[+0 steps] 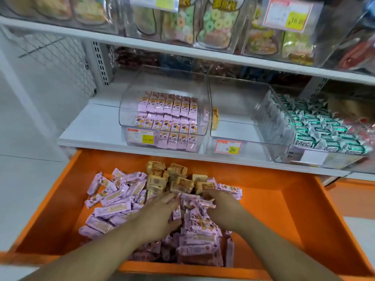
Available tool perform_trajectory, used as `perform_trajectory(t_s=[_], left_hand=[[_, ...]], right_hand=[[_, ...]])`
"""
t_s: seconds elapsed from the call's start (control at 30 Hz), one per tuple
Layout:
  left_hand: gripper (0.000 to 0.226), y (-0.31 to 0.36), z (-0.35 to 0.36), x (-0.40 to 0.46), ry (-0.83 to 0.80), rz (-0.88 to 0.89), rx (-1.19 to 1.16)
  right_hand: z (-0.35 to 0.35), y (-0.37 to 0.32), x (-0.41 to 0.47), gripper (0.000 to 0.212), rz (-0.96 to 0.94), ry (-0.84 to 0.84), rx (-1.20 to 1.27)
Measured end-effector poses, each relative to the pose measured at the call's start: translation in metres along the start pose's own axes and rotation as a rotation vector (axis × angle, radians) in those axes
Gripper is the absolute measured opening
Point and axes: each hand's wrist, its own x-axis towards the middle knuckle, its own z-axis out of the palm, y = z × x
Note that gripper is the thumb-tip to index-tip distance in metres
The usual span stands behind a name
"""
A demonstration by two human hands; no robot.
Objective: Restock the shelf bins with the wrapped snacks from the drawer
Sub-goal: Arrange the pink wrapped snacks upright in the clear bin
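head view, i see my left hand point(160, 214) fingers spread flat on the heap of pink wrapped snacks point(113, 201) in the open orange drawer point(284, 211), my right hand point(221, 207) curled around pink packets, clear plastic shelf bin point(162, 118) above part filled

price tag point(140, 136) on pink-snack bin reading 15.80, middle bin tag point(228, 147) 8.00, upper tag point(288, 16) 16.80
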Motion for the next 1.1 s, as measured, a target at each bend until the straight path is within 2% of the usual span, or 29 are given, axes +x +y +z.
perform_trajectory(t_s=[0.13, 0.37, 0.5, 0.6, 0.73, 0.9, 1.1], left_hand=[[0.082, -0.012, 0.017, 0.029, -0.131, -0.063, 0.01], [0.097, -0.032, 0.034, 0.074, -0.232, -0.134, -0.036], [0.105, -0.047, 0.05, 0.082, -0.227, -0.151, -0.066], [0.107, -0.05, 0.055, 0.082, -0.173, -0.149, -0.08], [0.098, -0.041, 0.046, 0.077, -0.079, -0.077, -0.033], [0.091, -0.032, 0.029, 0.058, -0.036, -0.056, -0.067], [0.108, -0.015, -0.037, 0.029, 0.065, -0.002, -0.207]], right_hand=[[0.022, 0.025, 0.033, 0.07, 0.023, -0.049, -0.043], [0.055, 0.05, 0.083, 0.072, 0.029, -0.087, -0.14], [0.068, 0.06, 0.094, 0.052, 0.056, -0.03, -0.192], [0.068, 0.063, 0.094, 0.041, 0.07, 0.063, -0.124], [0.053, 0.057, 0.087, 0.034, 0.044, 0.107, -0.087], [0.032, 0.037, 0.072, 0.019, 0.039, 0.145, 0.15], [-0.02, -0.009, 0.035, 0.008, 0.035, 0.12, 0.434]])
